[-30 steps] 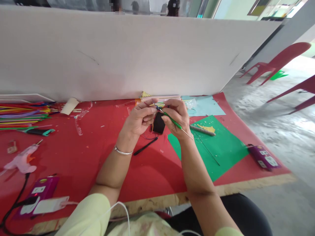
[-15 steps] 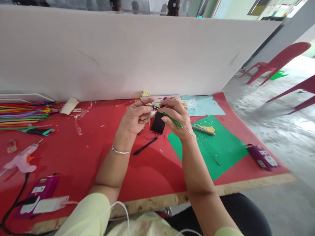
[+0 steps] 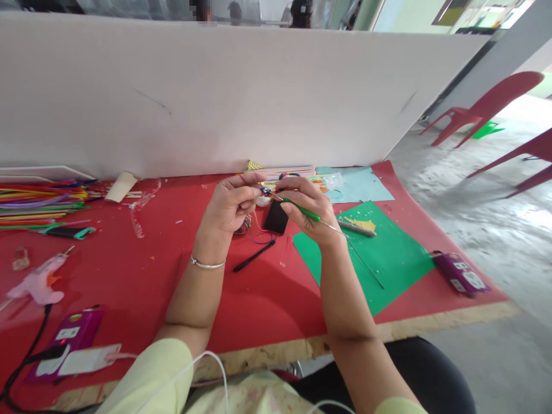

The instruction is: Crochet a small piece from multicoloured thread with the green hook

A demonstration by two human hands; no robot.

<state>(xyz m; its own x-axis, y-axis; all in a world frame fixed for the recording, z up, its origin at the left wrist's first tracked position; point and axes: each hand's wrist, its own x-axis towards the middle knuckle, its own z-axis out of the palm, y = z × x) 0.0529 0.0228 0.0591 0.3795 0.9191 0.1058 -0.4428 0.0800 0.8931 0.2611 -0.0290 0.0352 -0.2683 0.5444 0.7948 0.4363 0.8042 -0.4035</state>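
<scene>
**Head view: two hands at a small multicoloured piece above a red table**

Both hands had risen slightly and shifted left since the earlier frames, uncovering a coil of coloured thread (image 3: 244, 224) on the table beneath the left hand.

Head view, item by item:

- Left hand (image 3: 228, 208): fingers curled, thumb and forefinger pinched on a small multicoloured piece (image 3: 264, 190). What the piece was could not be made out; it was tiny and half hidden by fingertips.
- Right hand (image 3: 311, 211): closed around a green-handled tool (image 3: 302, 210), its thin metal end sticking out past the wrist, its other tip meeting the pinched piece. The piece was held in the air between the two hands, over the far middle of the table.
- Small black block (image 3: 276, 217): on the table just below the hands, partly covered by the right hand.
- Black pen (image 3: 254, 256): lying near the block.
- Green paper sheet (image 3: 388, 259): under and beside the right forearm.
- Red table (image 3: 150, 270): left edge cut off by the frame.
- Glue gun (image 3: 37, 282) and bundle of coloured sticks (image 3: 38, 201): at far left, well apart from the hands.
</scene>
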